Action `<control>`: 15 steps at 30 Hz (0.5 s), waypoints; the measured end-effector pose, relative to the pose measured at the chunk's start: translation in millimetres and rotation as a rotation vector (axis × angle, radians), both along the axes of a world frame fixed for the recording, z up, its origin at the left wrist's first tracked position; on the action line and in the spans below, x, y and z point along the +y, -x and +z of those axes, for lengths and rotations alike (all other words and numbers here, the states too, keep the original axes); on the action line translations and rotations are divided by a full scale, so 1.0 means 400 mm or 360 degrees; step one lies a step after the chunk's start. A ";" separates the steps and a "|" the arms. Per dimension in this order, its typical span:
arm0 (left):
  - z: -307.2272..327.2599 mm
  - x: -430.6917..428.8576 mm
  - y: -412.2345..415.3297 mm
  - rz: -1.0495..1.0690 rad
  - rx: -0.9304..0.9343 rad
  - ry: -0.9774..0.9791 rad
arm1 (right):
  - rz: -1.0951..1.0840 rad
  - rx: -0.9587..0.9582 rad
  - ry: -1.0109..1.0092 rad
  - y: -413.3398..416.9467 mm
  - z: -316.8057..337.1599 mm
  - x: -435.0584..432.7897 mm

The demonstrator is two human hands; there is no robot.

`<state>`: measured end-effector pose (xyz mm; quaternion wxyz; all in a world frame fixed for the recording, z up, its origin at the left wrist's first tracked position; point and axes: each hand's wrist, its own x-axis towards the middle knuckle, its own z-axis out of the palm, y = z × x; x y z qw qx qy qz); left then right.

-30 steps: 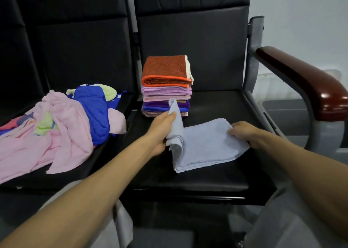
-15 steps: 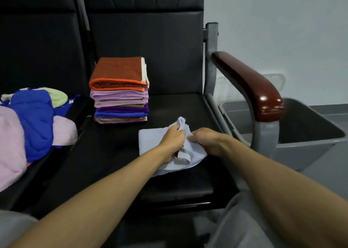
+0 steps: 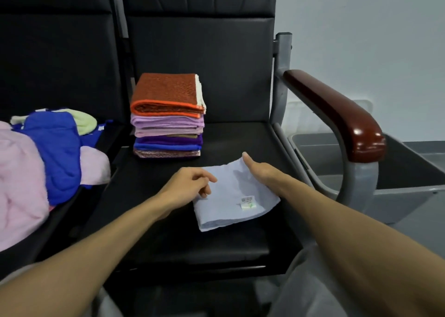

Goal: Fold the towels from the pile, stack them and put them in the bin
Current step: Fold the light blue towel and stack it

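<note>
Here we rest our right hand [image 3: 262, 172] flat on the folded towel [image 3: 224, 210] on the seat [image 3: 156, 225]. Our left hand [image 3: 187, 184] curls at its edge; we cannot tell if it grips. The stack [image 3: 168, 124] stands behind, the bin [image 3: 397, 201] to the right.

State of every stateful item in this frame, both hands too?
light blue towel, folded, flat on the seat, label up.
stack, folded towels, squared, at the seat's back.
pile, unfolded, heaped on the left seat.
bin, upright, no towel visible inside.
left hand, fingers loosely curled at the towel's left edge; grip unclear.
right hand, straight, resting on the towel's right edge.
</note>
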<state>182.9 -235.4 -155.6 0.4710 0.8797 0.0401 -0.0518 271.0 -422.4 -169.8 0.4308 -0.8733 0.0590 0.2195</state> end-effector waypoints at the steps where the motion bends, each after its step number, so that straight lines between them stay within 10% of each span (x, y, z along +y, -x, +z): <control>1: 0.001 0.005 0.001 0.0011 0.0006 0.0011 | 0.0038 -0.0051 0.0140 0.003 0.000 0.008; 8: 0.006 0.063 -0.004 0.0150 0.0035 0.0119 | 0.0350 -0.0418 0.0729 0.026 0.034 0.081; 15: -0.006 0.110 0.002 0.0647 0.0058 0.0589 | 0.0601 -0.1235 0.0090 0.109 0.143 0.200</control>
